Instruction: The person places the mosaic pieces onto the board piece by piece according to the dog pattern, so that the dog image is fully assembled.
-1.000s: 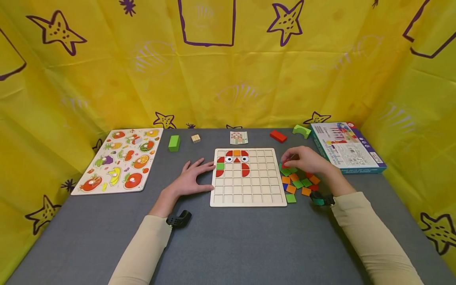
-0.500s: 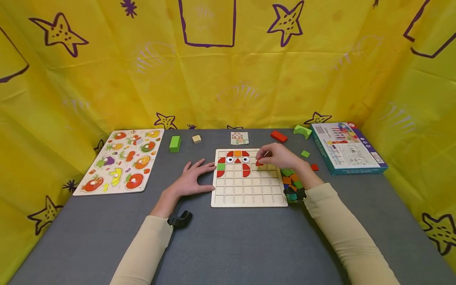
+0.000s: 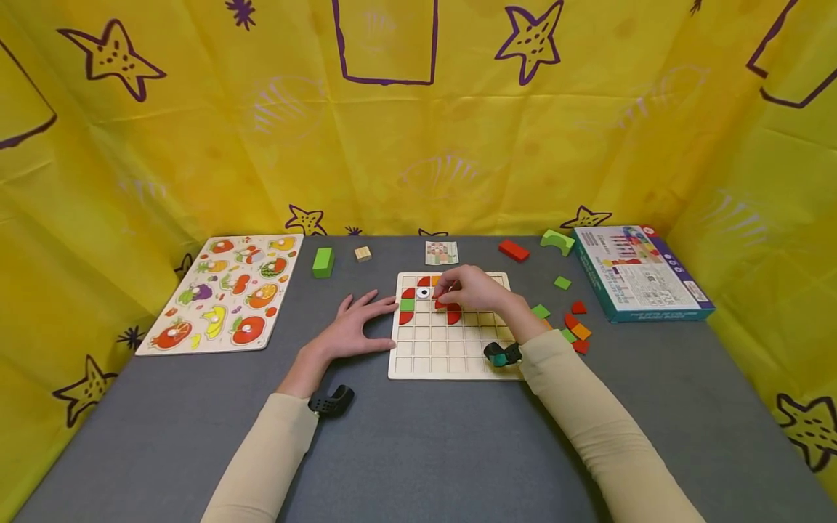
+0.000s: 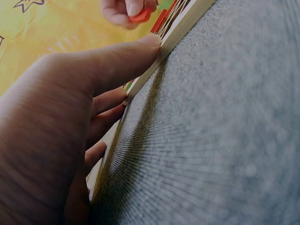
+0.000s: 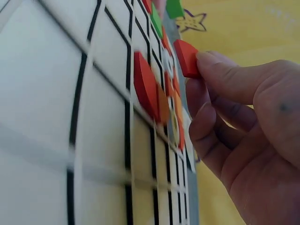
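A wooden grid board [image 3: 431,349] lies at the centre in the head view. My left hand [image 3: 349,330] is spread at its left side, with thumb and fingertips touching the edge. My right hand [image 3: 474,289] is over the upper part of the grid, pinching a red rounded-edge tile [image 5: 187,58] between thumb and fingers, off the surface. In the grid sit a green square tile [image 3: 407,305], a white eye tile [image 3: 423,293] and several red curved tiles, one of them [image 3: 406,318] below the green. The right hand covers part of the top rows.
Loose tiles, among them an orange one [image 3: 581,332], lie right of the board, partly behind the right forearm. Behind it are a picture card [image 3: 442,253] and a red block [image 3: 514,250]. A box [image 3: 644,272] stands right, a fruit puzzle [image 3: 222,294] left.
My right hand has carried the red tile from the loose pile leftward over the board, to the filled cells. My left hand has stayed at the board's left edge.
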### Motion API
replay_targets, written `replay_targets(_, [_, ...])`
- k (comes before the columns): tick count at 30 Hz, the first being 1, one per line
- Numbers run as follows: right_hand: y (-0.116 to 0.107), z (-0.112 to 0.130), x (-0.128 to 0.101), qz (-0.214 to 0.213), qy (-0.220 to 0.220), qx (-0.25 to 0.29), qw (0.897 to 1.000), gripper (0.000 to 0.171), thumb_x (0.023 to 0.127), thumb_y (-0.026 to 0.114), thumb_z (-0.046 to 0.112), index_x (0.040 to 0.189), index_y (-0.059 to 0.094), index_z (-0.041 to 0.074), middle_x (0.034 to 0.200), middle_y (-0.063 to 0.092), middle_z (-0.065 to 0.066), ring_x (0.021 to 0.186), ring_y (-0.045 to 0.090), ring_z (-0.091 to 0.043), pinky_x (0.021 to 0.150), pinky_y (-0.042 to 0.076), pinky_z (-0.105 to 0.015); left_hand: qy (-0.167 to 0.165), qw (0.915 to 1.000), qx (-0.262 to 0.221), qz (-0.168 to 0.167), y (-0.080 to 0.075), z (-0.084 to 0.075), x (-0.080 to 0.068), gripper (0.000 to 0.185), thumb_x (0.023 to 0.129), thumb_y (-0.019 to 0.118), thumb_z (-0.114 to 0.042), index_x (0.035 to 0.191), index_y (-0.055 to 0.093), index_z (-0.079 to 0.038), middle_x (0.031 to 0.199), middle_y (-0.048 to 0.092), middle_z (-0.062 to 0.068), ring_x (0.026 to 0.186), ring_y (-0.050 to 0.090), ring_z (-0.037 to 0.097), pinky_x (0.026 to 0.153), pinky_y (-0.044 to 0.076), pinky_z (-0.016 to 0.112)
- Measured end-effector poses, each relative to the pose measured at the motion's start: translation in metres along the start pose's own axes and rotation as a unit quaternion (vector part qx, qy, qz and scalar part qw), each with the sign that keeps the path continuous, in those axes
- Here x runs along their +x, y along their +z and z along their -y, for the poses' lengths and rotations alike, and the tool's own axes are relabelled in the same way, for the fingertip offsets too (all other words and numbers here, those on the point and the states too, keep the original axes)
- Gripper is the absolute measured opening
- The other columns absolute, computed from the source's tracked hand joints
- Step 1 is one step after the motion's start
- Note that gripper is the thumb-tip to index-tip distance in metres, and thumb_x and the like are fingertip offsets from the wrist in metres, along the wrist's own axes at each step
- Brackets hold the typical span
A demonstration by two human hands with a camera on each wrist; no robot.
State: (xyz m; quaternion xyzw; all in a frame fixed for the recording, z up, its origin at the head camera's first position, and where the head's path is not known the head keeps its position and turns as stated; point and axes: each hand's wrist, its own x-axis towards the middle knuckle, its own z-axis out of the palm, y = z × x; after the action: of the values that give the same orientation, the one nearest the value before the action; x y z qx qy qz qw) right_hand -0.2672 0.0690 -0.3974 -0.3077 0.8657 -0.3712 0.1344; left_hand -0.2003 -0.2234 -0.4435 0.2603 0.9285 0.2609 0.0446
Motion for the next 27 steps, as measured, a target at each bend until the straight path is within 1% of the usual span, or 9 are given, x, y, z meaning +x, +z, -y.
replay_targets(7, [0.016, 0.009, 0.018, 0.012, -0.013, -0.029, 0.999, 0.004, 0.094, 0.072, 0.006, 0.097, 0.074, 0.006, 0.094, 0.069, -0.001, 0.084, 0.058, -0.019, 0.077, 0.048, -0.030, -0.001, 1.0000, -0.002, 0.000, 0.000, -0.001, 0.000, 0.076, 0.085, 0.077, -0.049, 0.149, 0.053, -0.015, 0.157, 0.042, 0.001, 0.151, 0.017, 0.034, 0.115, -0.003, 0.064])
replay_targets(11, [0.021, 0.012, 0.025, 0.007, -0.018, -0.048, 0.999, 0.003, 0.094, 0.072, 0.006, 0.097, 0.074, 0.006, 0.092, 0.069, -0.001, 0.084, 0.057, -0.019, 0.078, 0.048, -0.030, -0.002, 1.0000, 0.001, -0.003, 0.000, -0.001, 0.000, 0.075, 0.085, 0.077, -0.048, 0.149, 0.054, -0.016, 0.157, 0.042, 0.001, 0.151, 0.017, 0.034, 0.115, -0.003, 0.064])
replay_targets(15, [0.024, 0.012, 0.028, 0.005, -0.020, -0.062, 0.998, 0.003, 0.093, 0.072, 0.005, 0.095, 0.074, 0.007, 0.090, 0.068, -0.001, 0.084, 0.057, -0.019, 0.078, 0.048, -0.031, -0.003, 1.0000, -0.001, -0.003, 0.000, -0.002, 0.000, 0.076, 0.085, 0.077, -0.048, 0.149, 0.054, -0.016, 0.157, 0.042, 0.001, 0.152, 0.017, 0.034, 0.115, -0.003, 0.064])
replay_targets(18, [0.025, 0.011, 0.030, 0.008, -0.029, -0.077, 0.997, 0.005, 0.093, 0.072, 0.004, 0.093, 0.074, 0.008, 0.088, 0.068, -0.001, 0.083, 0.057, -0.019, 0.078, 0.048, -0.031, -0.003, 1.0000, -0.002, -0.003, 0.000, -0.002, 0.000, 0.076, 0.085, 0.078, -0.048, 0.149, 0.054, -0.015, 0.157, 0.042, 0.001, 0.151, 0.017, 0.034, 0.115, -0.003, 0.063])
replay_targets(23, [0.026, 0.011, 0.032, 0.013, -0.043, -0.098, 0.994, 0.003, 0.093, 0.073, 0.006, 0.090, 0.074, 0.006, 0.086, 0.068, -0.001, 0.080, 0.058, -0.018, 0.078, 0.048, -0.031, -0.002, 1.0000, 0.002, -0.004, 0.000, -0.001, -0.001, 0.075, 0.085, 0.078, -0.047, 0.149, 0.054, -0.015, 0.157, 0.042, 0.001, 0.151, 0.017, 0.034, 0.115, -0.003, 0.064])
replay_targets(27, [0.026, 0.012, 0.032, 0.016, -0.044, -0.111, 0.993, 0.002, 0.093, 0.074, 0.005, 0.092, 0.076, 0.004, 0.090, 0.069, -0.003, 0.083, 0.061, -0.017, 0.081, 0.050, -0.031, -0.002, 1.0000, 0.003, -0.003, 0.000, 0.000, 0.000, 0.075, 0.085, 0.078, -0.047, 0.149, 0.054, -0.015, 0.158, 0.042, 0.001, 0.152, 0.017, 0.034, 0.115, -0.003, 0.063])
